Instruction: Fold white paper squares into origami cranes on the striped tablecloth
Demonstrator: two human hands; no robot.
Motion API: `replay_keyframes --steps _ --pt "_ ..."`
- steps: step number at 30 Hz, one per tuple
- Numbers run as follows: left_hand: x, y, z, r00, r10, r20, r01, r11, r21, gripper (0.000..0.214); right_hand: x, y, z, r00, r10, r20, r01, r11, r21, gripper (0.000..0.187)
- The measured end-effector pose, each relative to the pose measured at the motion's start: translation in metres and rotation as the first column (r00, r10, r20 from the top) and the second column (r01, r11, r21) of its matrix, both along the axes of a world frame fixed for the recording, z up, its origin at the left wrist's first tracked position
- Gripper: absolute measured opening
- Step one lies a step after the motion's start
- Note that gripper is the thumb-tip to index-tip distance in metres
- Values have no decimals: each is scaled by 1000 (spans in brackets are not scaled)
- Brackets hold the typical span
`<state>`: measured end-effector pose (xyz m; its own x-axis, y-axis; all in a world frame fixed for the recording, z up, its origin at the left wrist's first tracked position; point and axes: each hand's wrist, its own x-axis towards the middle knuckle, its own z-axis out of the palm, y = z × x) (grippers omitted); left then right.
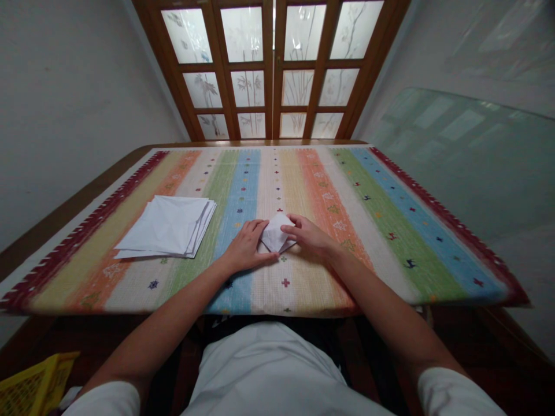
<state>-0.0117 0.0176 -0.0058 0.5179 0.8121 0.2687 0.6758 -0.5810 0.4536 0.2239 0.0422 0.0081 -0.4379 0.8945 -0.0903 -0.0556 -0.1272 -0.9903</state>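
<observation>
In the head view, a folded white paper (275, 234) lies near the middle of the surface (73, 199), toward its near edge, on a striped cloth (381, 248). The left hand (248, 247) and right hand (307, 236) sit on either side, their slightly spread fingers (261, 227) touching the paper; any pinch cannot be told. A stack of white paper (165, 226) lies left of the hands, apart from them.

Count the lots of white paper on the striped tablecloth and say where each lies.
2: a stack of sheets at the left, and a folded paper between the left hand and right hand. Sheets in the stack can't be counted.
</observation>
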Motion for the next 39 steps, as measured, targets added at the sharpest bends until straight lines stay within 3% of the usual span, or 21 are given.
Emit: replay_keyframes --steps 4,8,13,18,25,30,35,39 --pt "0 0 1 1000 12 10 -12 1000 -3 87 -3 -3 -2 980 133 147 -146 986 81 30" --pt "0 0 1 1000 10 19 -10 1000 1 85 -5 -2 -9 981 125 147 -147 977 153 19" --pt "0 1 -1 999 21 34 -22 1000 1 74 -5 -3 -11 977 174 124 -201 944 262 28" --pt "0 2 -4 998 41 48 -41 999 8 62 -1 -3 -10 943 232 240 -311 870 383 49" --pt "2 2 -5 998 50 46 -52 998 42 48 -4 -5 -12 943 27 331 -207 827 522 40" --pt "3 2 -3 996 81 36 -82 996 36 44 -6 -6 -9 940 14 342 -211 810 547 62" --pt "3 1 -1 997 60 45 -62 997 37 43 -8 -4 -13 938 -128 323 -95 799 593 43" --pt "3 0 -1 998 52 45 -54 997 47 46 -10 0 -16 908 -282 309 2 742 670 35"
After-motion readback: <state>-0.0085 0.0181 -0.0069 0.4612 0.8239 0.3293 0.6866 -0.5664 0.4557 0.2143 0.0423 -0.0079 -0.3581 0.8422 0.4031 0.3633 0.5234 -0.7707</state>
